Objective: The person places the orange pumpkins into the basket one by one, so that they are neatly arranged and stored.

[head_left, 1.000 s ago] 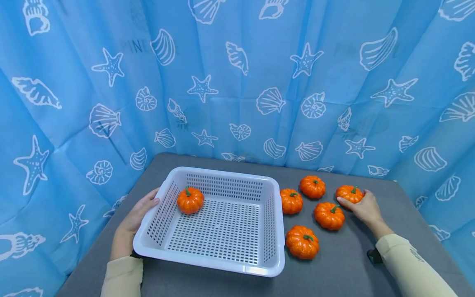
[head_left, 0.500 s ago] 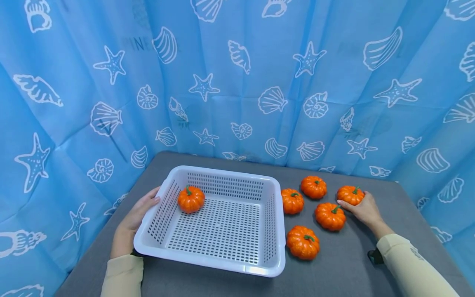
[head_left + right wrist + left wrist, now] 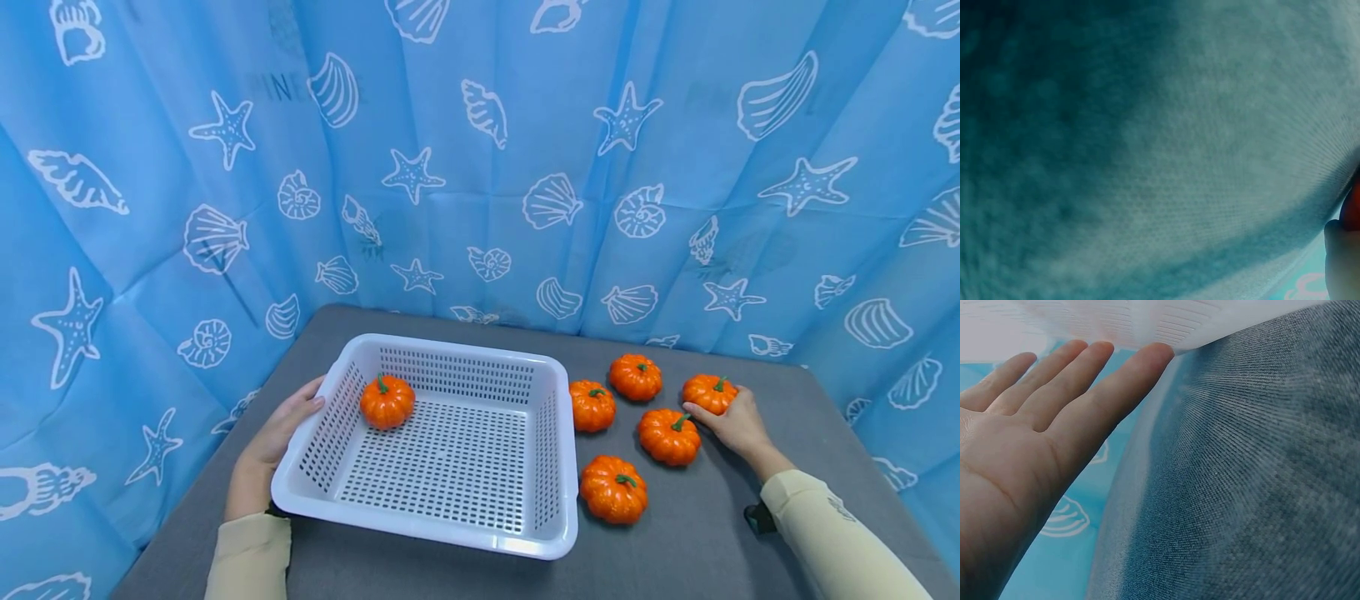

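Note:
A white perforated plastic basket point(image 3: 438, 462) rests on the table, with one small orange pumpkin point(image 3: 387, 402) in its far left corner. At the basket's left side is my left hand point(image 3: 279, 427). In the left wrist view, the straight fingers point(image 3: 1094, 400) of that hand touch the basket wall point(image 3: 1166, 322). Far to the right, my right hand point(image 3: 738, 423) holds another orange pumpkin point(image 3: 707, 392) between thumb and fingers, low at the table. The right wrist view shows only a sliver of this pumpkin point(image 3: 1352, 209) and of the hand at the right edge.
Between basket and right hand lie several more pumpkins: one by the basket rim point(image 3: 591, 407), one at the back point(image 3: 635, 377), one at the front point(image 3: 612, 490) and one beside my right thumb point(image 3: 667, 437). A blue shell-print curtain point(image 3: 480, 167) hangs behind the grey table point(image 3: 420, 575).
The whole head view has shifted very slightly. Both hands, the basket and the pumpkins keep their places.

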Demonstrator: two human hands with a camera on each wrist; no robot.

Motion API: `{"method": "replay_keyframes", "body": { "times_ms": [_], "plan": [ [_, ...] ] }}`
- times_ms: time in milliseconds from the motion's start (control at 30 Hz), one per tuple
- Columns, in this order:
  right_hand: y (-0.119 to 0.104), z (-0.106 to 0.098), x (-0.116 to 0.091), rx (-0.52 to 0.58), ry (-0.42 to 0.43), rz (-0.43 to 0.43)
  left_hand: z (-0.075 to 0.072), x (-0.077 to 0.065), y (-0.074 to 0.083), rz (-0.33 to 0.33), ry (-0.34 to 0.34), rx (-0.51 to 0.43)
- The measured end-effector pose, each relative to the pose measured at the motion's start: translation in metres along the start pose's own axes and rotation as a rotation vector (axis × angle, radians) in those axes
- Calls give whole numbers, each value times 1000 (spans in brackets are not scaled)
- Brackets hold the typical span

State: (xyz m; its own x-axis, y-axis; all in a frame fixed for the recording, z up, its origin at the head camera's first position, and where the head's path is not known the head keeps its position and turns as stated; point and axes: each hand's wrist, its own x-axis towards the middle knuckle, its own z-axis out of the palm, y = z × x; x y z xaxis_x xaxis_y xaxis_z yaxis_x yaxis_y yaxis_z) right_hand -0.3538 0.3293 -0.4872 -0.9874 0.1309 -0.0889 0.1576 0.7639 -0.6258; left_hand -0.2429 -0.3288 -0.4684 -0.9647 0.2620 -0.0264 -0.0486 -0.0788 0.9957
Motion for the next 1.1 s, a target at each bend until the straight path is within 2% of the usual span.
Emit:
{"method": "replay_keyframes", "body": {
  "times_ms": [600, 867, 1100],
  "plan": [
    [3, 1, 1, 34, 80, -111, 0, 0, 0, 10, -6, -2],
    [3, 0, 1, 42, 90, -106, 0, 1, 0, 15, -11, 11],
    [-7, -5, 3, 75, 93, -94, -1, 0, 0, 23, -14, 9]
  ]
}}
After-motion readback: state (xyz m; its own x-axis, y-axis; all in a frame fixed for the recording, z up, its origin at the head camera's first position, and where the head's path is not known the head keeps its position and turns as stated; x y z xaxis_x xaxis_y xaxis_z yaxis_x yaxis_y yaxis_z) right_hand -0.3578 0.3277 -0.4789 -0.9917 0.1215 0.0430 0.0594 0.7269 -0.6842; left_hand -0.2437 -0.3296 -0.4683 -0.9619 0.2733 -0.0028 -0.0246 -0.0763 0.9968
